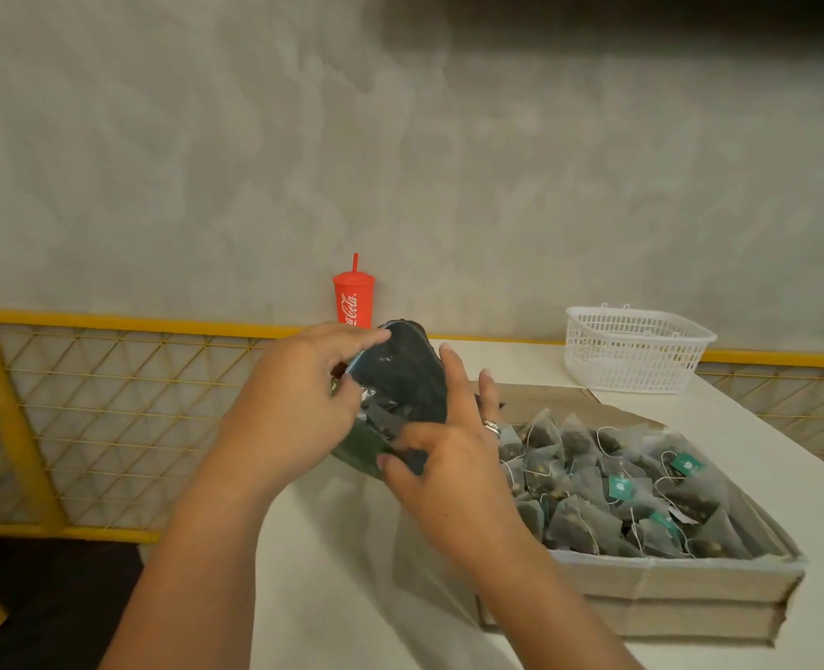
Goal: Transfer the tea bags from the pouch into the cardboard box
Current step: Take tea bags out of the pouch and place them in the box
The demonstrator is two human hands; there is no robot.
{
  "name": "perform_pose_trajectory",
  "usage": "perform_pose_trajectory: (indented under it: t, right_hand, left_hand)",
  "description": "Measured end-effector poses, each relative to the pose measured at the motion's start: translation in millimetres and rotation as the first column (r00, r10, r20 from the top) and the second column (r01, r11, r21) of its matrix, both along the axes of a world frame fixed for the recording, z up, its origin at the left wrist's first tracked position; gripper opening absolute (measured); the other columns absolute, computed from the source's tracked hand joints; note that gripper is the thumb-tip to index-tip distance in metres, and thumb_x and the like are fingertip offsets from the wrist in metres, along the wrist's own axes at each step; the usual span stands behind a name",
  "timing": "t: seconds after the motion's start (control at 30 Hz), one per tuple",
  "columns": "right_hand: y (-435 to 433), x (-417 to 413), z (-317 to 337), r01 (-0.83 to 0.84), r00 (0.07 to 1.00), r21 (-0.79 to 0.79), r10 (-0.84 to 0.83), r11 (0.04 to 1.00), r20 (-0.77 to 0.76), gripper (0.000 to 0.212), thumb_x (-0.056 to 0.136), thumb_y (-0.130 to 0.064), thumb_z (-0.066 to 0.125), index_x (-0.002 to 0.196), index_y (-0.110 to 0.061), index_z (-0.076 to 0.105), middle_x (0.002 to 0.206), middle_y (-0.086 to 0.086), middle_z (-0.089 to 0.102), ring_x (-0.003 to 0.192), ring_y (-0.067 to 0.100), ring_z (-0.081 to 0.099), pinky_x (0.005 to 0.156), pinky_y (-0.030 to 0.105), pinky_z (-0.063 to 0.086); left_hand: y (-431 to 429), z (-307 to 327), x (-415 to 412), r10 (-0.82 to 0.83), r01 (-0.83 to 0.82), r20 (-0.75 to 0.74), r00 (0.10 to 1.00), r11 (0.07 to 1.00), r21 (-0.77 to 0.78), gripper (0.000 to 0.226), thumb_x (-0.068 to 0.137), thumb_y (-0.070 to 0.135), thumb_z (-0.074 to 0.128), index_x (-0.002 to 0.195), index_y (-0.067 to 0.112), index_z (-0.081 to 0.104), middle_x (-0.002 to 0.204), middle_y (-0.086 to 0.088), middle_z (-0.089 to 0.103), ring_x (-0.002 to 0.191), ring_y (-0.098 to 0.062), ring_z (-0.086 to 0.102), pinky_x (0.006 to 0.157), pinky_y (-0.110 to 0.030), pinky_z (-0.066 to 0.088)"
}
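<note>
A dark pouch [402,374] is held up over the left end of the cardboard box [666,585]. My left hand [294,403] grips the pouch from its left side, thumb on top. My right hand [448,456], with a ring on one finger, holds the pouch's right side and pinches its lower edge. The box lies on the white table [332,573] and holds several pyramid tea bags [608,490] with strings and teal tags. The inside of the pouch is hidden.
A red Coca-Cola cup [353,299] with a straw stands at the back by the wall. A white plastic basket [634,348] sits at the table's far right. A yellow wire-mesh railing [86,408] runs along the left and behind the table.
</note>
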State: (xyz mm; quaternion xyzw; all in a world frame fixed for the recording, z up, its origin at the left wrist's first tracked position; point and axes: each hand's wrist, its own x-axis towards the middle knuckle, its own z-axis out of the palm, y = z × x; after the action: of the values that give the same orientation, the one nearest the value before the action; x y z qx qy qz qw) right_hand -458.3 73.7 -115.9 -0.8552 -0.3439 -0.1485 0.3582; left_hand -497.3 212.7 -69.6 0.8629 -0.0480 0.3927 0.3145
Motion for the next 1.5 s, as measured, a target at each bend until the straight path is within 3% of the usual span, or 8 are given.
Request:
perform_pose_trajectory:
  t: [0.23, 0.37, 0.53, 0.8, 0.97, 1.13, 1.37, 1.5]
  right_hand:
    - [-24, 32, 14, 0.159, 0.967, 0.461, -0.043, 0.873, -0.252, 0.028, 0.072, -0.009, 0.070, 0.049, -0.017, 0.056, 0.154, -0.007, 0.015, 0.140, 0.019, 0.022, 0.113, 0.032, 0.022]
    - [-41, 42, 24, 0.233, 0.943, 0.583, -0.036, 0.778, -0.329, 0.039, 0.075, 0.006, 0.063, 0.053, -0.007, 0.033, 0.151, 0.008, 0.028, 0.097, -0.029, 0.039, 0.068, 0.012, 0.033]
    - [-50, 59, 16, 0.149, 0.934, 0.723, 0.143, 0.675, -0.326, 0.035, 0.074, 0.010, 0.059, 0.049, -0.006, 0.040, 0.130, -0.025, 0.035, 0.091, -0.014, 0.050, 0.072, 0.012, 0.033]
    - [-65, 60, 14, -0.132, 0.901, 0.820, 0.412, 0.556, -0.134, 0.035, 0.044, -0.012, 0.062, 0.056, 0.020, 0.053, 0.144, -0.014, 0.038, 0.100, 0.003, 0.061, 0.076, 0.023, 0.049]
    - [-69, 53, 21, -0.092, 0.879, 0.891, 0.456, 0.445, -0.137, 0.008, 0.052, -0.024, 0.058, 0.049, -0.026, 0.066, 0.142, -0.013, 0.041, 0.133, 0.008, 0.036, 0.107, 0.048, 0.033]
    - [-63, 56, 23, 0.169, 0.786, 0.953, 0.549, 0.250, -0.284, 0.027, 0.085, -0.025, 0.049, 0.111, -0.029, 0.055, 0.102, 0.000, 0.062, 0.091, 0.022, 0.062, 0.066, 0.030, 0.054]
    - [-44, 42, 23, 0.112, 0.469, 0.986, 0.869, 0.121, -0.160, 0.038, 0.084, -0.016, 0.048, 0.063, 0.001, 0.075, 0.070, 0.019, 0.071, 0.072, 0.005, 0.070, 0.062, 0.006, 0.049]
    - [-47, 46, 6, 0.309, 0.637, 0.935, 0.693, 0.172, -0.338, 0.069, 0.100, -0.019, 0.026, 0.044, -0.015, 0.067, 0.049, 0.000, 0.064, 0.039, 0.007, 0.061, 0.033, 0.015, 0.043]
  left_hand:
    - [3, -8, 21, 0.240, -0.025, 0.267, 0.933, 0.786, -0.618, 0.032, 0.079, 0.020, 0.062, 0.106, 0.036, 0.058, 0.127, 0.019, 0.046, 0.114, 0.007, 0.042, 0.085, -0.002, 0.033]
    - [33, -26, 34, 0.186, -0.117, -0.100, 0.977, 0.086, -0.989, 0.060, 0.071, 0.043, 0.064, 0.127, 0.031, 0.045, 0.145, 0.002, 0.030, 0.127, -0.022, 0.037, 0.095, -0.040, 0.037]
    - [23, -45, 41, -0.123, -0.185, -0.144, 0.982, -0.455, -0.871, 0.080, 0.076, 0.054, 0.059, 0.140, 0.020, 0.024, 0.149, -0.017, 0.015, 0.136, -0.047, 0.008, 0.104, -0.068, 0.013]
    - [12, -56, 54, -0.198, 0.116, 0.204, 0.959, -0.383, -0.916, 0.062, 0.072, 0.067, 0.052, 0.115, 0.022, 0.056, 0.110, -0.015, 0.059, 0.105, -0.040, 0.053, 0.073, -0.064, 0.044]
    - [21, -32, 40, -0.156, 0.361, 0.385, 0.910, -0.164, -0.918, 0.046, 0.062, 0.048, 0.063, 0.104, 0.027, 0.064, 0.117, -0.007, 0.064, 0.108, -0.033, 0.058, 0.088, -0.061, 0.042]
    - [14, -17, 29, -0.186, 0.492, 0.478, 0.859, 0.040, -0.869, 0.080, 0.046, 0.041, 0.079, 0.121, 0.023, 0.056, 0.117, -0.003, 0.064, 0.104, -0.025, 0.063, 0.076, -0.049, 0.052]
    - [12, -8, 24, -0.153, 0.561, 0.542, 0.826, 0.138, -0.816, 0.105, 0.047, 0.042, 0.082, 0.138, 0.025, 0.032, 0.135, -0.006, 0.050, 0.118, -0.029, 0.053, 0.084, -0.056, 0.047]
    - [19, -5, 22, -0.152, 0.603, 0.584, 0.797, 0.203, -0.771, 0.104, 0.050, 0.044, 0.081, 0.139, 0.025, 0.030, 0.136, -0.006, 0.049, 0.117, -0.027, 0.054, 0.077, -0.046, 0.051]
